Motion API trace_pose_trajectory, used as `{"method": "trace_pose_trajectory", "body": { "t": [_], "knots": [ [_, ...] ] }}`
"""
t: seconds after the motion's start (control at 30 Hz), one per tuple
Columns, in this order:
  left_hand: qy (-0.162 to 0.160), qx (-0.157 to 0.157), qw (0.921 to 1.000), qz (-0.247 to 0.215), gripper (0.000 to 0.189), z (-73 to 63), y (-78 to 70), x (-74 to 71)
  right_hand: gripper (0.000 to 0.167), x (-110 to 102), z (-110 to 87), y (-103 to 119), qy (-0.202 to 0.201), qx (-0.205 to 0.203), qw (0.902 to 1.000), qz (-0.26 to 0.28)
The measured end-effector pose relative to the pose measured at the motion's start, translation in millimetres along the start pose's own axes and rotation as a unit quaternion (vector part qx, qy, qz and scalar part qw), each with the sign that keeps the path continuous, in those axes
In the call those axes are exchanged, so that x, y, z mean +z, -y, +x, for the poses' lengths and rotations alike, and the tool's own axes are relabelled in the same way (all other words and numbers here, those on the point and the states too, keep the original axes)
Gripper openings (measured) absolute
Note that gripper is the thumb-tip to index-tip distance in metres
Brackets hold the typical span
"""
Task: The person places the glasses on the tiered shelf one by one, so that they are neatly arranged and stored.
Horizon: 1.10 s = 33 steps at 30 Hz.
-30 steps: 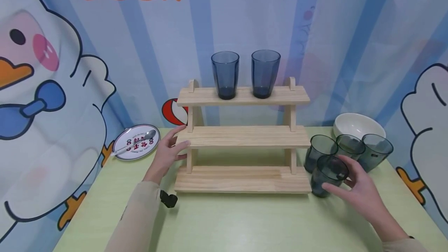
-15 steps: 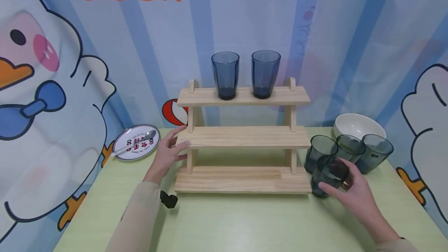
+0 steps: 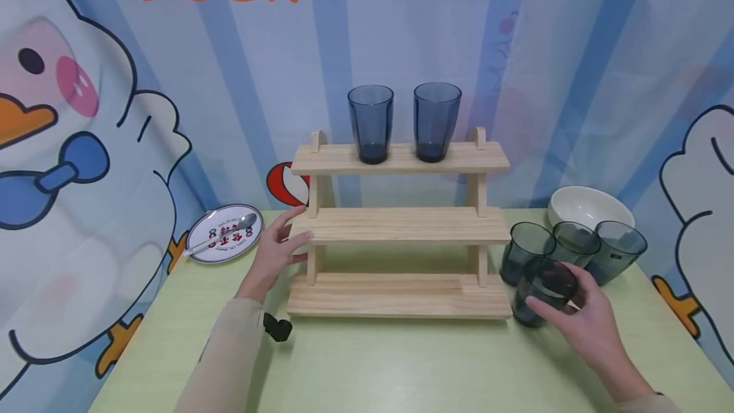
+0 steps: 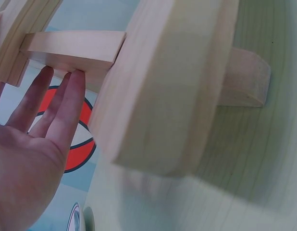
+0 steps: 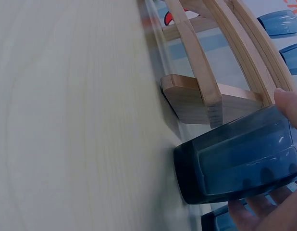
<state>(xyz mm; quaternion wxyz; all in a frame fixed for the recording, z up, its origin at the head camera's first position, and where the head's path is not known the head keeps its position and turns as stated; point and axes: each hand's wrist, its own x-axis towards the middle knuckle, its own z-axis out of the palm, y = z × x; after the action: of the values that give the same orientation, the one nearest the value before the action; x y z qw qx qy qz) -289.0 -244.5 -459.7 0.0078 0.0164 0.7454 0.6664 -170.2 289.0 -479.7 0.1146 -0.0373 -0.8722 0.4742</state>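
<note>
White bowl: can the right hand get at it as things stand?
Probably not easily: the right hand holds a glass, and three more glasses stand in front of the bowl.

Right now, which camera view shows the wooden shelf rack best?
The head view: the wooden shelf rack faces the camera there, all three shelves in frame. The left wrist view gives only a close, cropped part of it beside the left hand; the right wrist view shows part of it at a slant, partly behind the held glass.
</note>
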Motion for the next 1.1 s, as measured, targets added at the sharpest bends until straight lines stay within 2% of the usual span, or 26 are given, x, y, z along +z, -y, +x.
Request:
{"method": "trace_pose_trajectory", "body": {
  "t": [0.23, 0.4, 0.57, 0.77, 0.9, 1.1],
  "knots": [
    [0.001, 0.001, 1.0000, -0.001, 0.066, -0.4, 0.4, 1.0, 0.093, -6, -4.2, -1, 0.001, 0.030, 0.9995, -0.005],
    [0.001, 0.005, 1.0000, -0.003, 0.066, -0.5, 0.9, 1.9, 0.090, -13, -8.4, 2, -0.013, 0.025, 0.9996, -0.007],
    [0.000, 0.004, 1.0000, -0.005, 0.063, -0.9, -0.7, 1.3, 0.088, -23, -8.9, 14, -0.028, 0.020, 0.9994, -0.002],
    [-0.004, 0.000, 1.0000, 0.000, 0.065, -0.9, -1.3, 1.3, 0.077, -36, -6.0, 34, -0.050, -0.042, 0.9975, 0.028],
    [-0.001, 0.001, 1.0000, 0.000, 0.065, -0.6, -0.3, 0.9, 0.078, -40, -1.0, 48, -0.054, -0.077, 0.9951, 0.030],
    [0.001, 0.003, 1.0000, 0.003, 0.064, 0.1, 1.3, 1.0, 0.080, -36, 6.3, 68, -0.051, -0.108, 0.9924, 0.031]
  ]
}}
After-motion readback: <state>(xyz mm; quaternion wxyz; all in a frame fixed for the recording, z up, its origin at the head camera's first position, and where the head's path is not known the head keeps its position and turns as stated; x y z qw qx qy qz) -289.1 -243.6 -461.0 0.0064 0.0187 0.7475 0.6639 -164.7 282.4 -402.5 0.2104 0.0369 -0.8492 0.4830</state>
